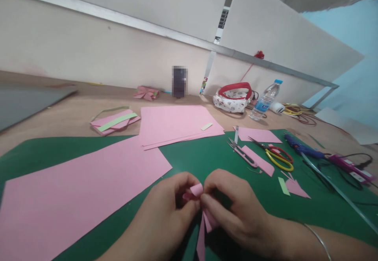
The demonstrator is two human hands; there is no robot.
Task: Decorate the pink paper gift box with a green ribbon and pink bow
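Both hands meet low in the middle of the head view, pinching one folded piece of pink paper (196, 190). My left hand (173, 206) is closed on its curled, looped end. With thumb and forefinger pressed together, my right hand (236, 206) grips it at the middle. Two narrow pink tails (201, 237) hang below the fingers. A large pink sheet (85, 194) lies to the left on the green cutting mat (183, 162). Beyond the hands is a stack of pink sheets (177, 123) with a small pale strip (206, 126) on top.
To the right lie thread snips (243, 154), scissors (279, 156), paper scraps (297, 188) and a blue glue gun (304, 146) with cords. Farther back stand a water bottle (264, 101) and a white pouch with red trim (232, 101). Folded pink pieces (115, 122) lie back left.
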